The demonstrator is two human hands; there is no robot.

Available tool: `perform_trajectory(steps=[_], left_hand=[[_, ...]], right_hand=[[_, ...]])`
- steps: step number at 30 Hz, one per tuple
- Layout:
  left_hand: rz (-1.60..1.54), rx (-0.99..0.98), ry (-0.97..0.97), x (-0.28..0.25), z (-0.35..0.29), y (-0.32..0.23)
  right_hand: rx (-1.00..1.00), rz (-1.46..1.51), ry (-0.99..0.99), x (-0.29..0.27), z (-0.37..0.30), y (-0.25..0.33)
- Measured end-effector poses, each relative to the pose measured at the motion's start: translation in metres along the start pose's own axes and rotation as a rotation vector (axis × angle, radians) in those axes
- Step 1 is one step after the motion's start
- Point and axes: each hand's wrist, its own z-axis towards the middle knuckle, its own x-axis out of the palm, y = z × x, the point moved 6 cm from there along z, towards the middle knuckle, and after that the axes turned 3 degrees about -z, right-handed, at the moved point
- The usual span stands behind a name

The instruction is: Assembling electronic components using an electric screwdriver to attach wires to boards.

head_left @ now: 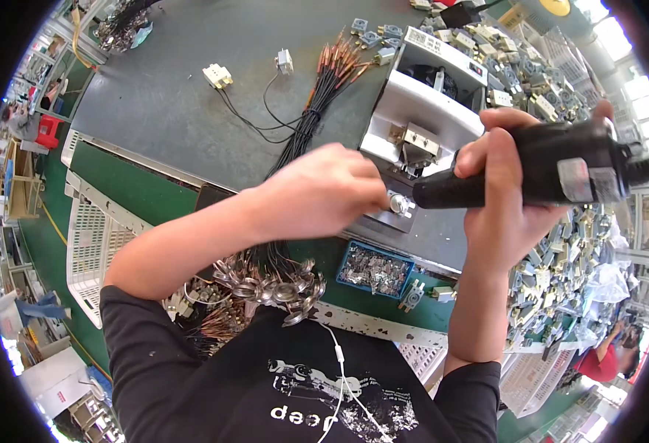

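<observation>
My right hand is wrapped round a black electric screwdriver, which lies level with its narrow end pointing left. My left hand is closed, fingertips pressed together beside a small silver-and-white plug part. What those fingertips pinch is hidden. The plug part sits on a metal block just off the screwdriver's narrow end; whether the two touch, I cannot tell. Beyond the left hand runs a bundle of black wires with copper-coloured ends. Two wires end in a cream plug and a grey plug.
A white machine stands just past the plug part. Grey and cream plugs are heaped along the right. Near my body are a blue box of small metal pieces and silver ring-shaped parts. A white crate stands at left.
</observation>
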Motion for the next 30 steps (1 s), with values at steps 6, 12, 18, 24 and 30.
perform_trajectory(steps=[6,12,18,24,30], left_hand=[[0.148,-0.024,0.068,0.038,-0.005,0.014],[0.139,-0.084,0.081,0.05,-0.004,0.028],[0.032,-0.048,0.017,0.051,-0.009,0.038],[-0.025,-0.042,-0.018,0.054,-0.008,0.039],[0.011,-0.029,-0.02,0.051,-0.01,0.039]], right_hand=[[-0.052,-0.063,0.04,-0.003,-0.006,0.02],[-0.046,-0.096,0.032,0.001,-0.009,0.007],[0.004,-0.012,0.04,0.014,-0.012,-0.015],[-0.038,0.009,0.092,0.021,-0.013,-0.029],[0.034,0.005,0.26,0.035,-0.006,-0.039]])
